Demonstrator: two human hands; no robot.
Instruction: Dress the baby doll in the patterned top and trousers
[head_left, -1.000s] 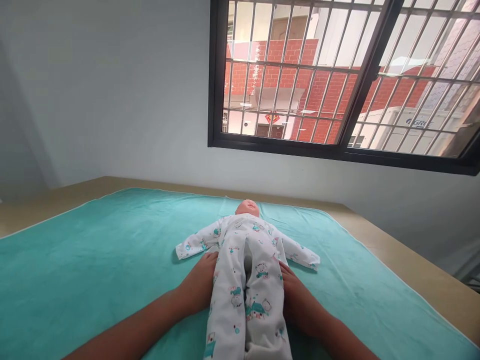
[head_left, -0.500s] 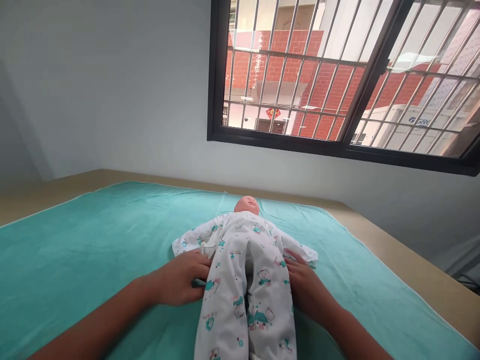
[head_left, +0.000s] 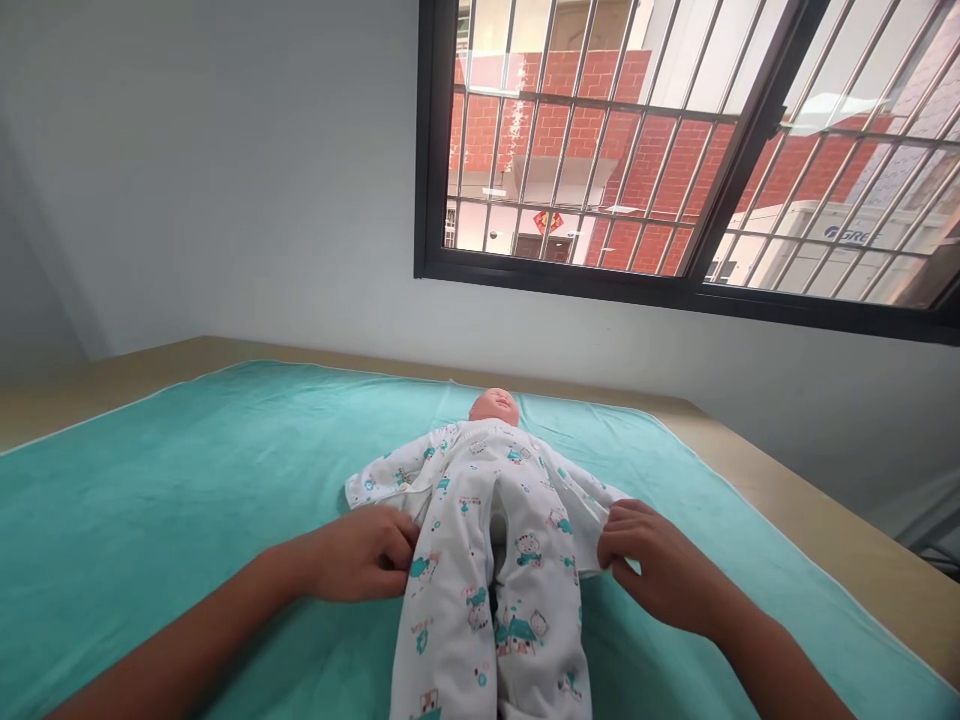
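A baby doll (head_left: 495, 405) lies on its back, head away from me, dressed in white baby clothes with a teal and red cartoon print. The trouser legs (head_left: 521, 560) stretch toward me, and the sleeves of the baby shirt (head_left: 589, 530) spread to both sides. My right hand (head_left: 649, 560) is closed, pinching the shirt's lower edge and drawing it out to the right. On the other side, my left hand (head_left: 367, 555) is closed at the shirt's edge beside the trousers, its fingertips partly hidden. The doll's hands and feet are not visible.
A teal blanket (head_left: 187, 500) with a pale border covers most of the wooden surface (head_left: 757, 455) beneath the doll. Behind it rise a pale wall (head_left: 262, 180) and a barred window with a dark frame (head_left: 555, 278).
My right hand has moved outward from the trousers' side and now pulls the shirt's edge to the right. My left hand has stayed nearly in place, its fingers curled more tightly.
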